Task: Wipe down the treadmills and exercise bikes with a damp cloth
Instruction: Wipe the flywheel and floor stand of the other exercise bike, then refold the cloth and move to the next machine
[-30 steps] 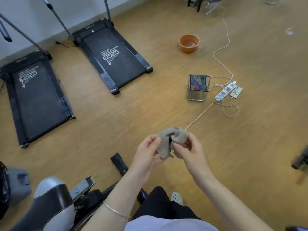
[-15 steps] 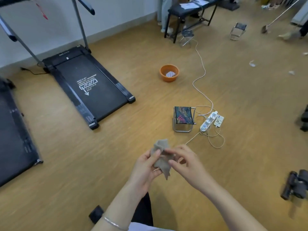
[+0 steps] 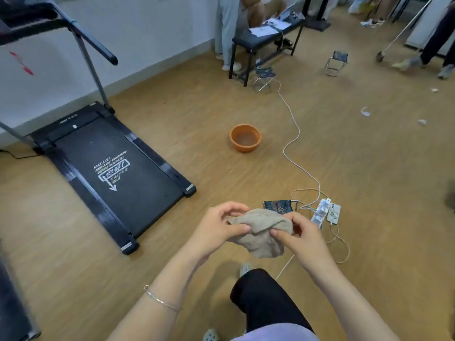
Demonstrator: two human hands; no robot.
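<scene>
left hand (image 3: 216,230) grip pinching cloth (image 3: 261,232) | right hand (image 3: 302,239) grip pinching cloth | cloth sags between

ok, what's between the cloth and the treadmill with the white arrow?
Head view: only the left hand gripping the cloth, then bare wood floor up to the treadmill. Nothing else lies in that stretch.

Beige cloth (image 3: 261,232) pinched between left hand (image 3: 216,230) and right hand (image 3: 302,239), treadmill (image 3: 110,168) beyond
</scene>
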